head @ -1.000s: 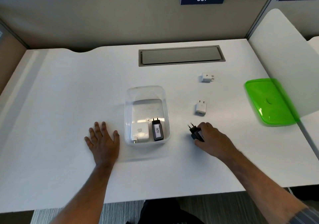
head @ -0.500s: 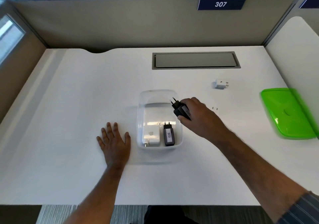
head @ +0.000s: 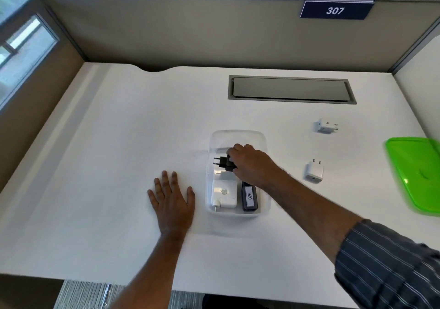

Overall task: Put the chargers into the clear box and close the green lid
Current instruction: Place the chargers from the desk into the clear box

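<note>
Since half a second ago we're lowering the black charger (head: 225, 163) into the clear box (head: 238, 213), right hand (head: 252, 165) fingers pinching it; left hand (head: 172, 200) lying flat, empty. Next: release, two white chargers, green lid (head: 416, 173)

Our left hand (head: 172, 201) lies flat, palm down, fingers (head: 164, 177) spread and pointing toward twelve o'clock, forearm running back toward six. Our right hand (head: 252, 165) reaches in from four o'clock, sleeve pushed up the forearm, its fingers curled in a closed pinch, knuckles up.
</note>
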Tool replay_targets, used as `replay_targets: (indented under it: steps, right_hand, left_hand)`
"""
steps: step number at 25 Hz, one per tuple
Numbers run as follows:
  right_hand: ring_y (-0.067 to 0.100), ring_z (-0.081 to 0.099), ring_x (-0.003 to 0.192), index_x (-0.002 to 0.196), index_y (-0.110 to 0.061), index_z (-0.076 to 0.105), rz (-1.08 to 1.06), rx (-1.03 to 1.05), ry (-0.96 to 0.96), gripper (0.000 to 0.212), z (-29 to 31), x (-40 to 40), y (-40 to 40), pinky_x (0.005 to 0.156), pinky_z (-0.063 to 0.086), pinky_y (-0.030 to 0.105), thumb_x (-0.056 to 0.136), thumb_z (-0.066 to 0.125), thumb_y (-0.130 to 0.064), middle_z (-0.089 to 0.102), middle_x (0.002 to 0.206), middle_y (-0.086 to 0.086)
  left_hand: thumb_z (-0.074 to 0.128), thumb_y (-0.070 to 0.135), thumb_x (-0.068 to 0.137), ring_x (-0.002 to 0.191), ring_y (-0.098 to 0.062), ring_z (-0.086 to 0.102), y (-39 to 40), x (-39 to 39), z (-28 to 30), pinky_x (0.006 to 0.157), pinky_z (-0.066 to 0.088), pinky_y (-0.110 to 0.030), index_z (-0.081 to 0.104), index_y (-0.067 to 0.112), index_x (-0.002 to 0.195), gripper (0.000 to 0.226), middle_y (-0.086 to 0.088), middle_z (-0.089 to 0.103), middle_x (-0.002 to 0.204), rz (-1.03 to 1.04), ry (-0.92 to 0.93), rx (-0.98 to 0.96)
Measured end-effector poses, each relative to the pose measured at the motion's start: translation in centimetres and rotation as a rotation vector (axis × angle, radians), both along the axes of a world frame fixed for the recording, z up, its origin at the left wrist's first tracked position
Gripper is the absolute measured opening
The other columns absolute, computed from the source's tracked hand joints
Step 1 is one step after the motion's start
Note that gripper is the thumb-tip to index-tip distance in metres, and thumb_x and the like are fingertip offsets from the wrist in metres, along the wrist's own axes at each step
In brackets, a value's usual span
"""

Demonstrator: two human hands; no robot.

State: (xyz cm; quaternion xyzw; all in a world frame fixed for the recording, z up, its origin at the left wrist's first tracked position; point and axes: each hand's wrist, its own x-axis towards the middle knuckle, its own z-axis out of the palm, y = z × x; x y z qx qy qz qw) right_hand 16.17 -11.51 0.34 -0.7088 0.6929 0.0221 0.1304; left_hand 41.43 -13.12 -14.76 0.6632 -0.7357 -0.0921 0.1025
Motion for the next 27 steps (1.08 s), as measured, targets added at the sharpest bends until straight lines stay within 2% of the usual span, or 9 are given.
replay_targets:
  steps: [5,14,20,23,27]
  right_hand:
    - [0.029,0.055,0.105,0.117,-0.008,0.053,0.026,0.058,0.014,0.028,-1.7,0.7,-0.6,0.073,0.053,0.042,0.089,0.059,-0.008,0.056,0.116,0.007]
    - [0.028,0.054,0.093,0.108,-0.011,0.055,0.075,0.004,0.044,0.035,-3.4,0.6,-1.0,0.067,0.050,0.041,0.078,0.055,0.007,0.056,0.105,0.005]
    - [0.027,0.054,0.094,0.110,-0.012,0.053,0.029,0.033,-0.046,0.031,-4.1,0.3,-0.6,0.064,0.048,0.039,0.081,0.059,-0.002,0.055,0.106,0.004]
    - [0.027,0.054,0.098,0.116,-0.012,0.053,0.024,0.059,-0.063,0.033,-4.2,0.1,-0.5,0.067,0.047,0.038,0.084,0.061,-0.006,0.055,0.109,0.003]
    - [0.028,0.053,0.107,0.127,-0.013,0.051,0.012,0.080,-0.098,0.044,-3.2,-0.3,-0.6,0.078,0.050,0.040,0.085,0.057,-0.003,0.057,0.118,0.005]
  left_hand:
    - [0.034,0.054,0.098,0.159,-0.034,0.016,-0.1,0.2,-0.3,0.128,0.010,-0.057,0.025,0.020,0.161,0.072,-0.008,0.022,0.171,-0.007,-0.011,-0.025]
    - [0.034,0.054,0.098,0.159,-0.033,0.015,-0.1,0.1,-0.3,0.128,0.009,-0.056,0.025,0.022,0.161,0.072,-0.006,0.021,0.172,-0.005,-0.017,-0.024]
    - [0.033,0.053,0.098,0.159,-0.032,0.015,0.1,0.1,0.1,0.128,0.010,-0.057,0.025,0.021,0.161,0.071,-0.006,0.021,0.172,-0.004,-0.026,-0.007]
    - [0.033,0.053,0.098,0.159,-0.032,0.016,0.1,0.0,0.2,0.128,0.010,-0.057,0.026,0.021,0.161,0.071,-0.006,0.021,0.172,-0.007,-0.026,-0.005]
    - [0.032,0.053,0.098,0.160,-0.032,0.015,0.2,-0.1,0.5,0.128,0.010,-0.057,0.026,0.021,0.161,0.071,-0.006,0.020,0.172,-0.003,-0.023,0.012]
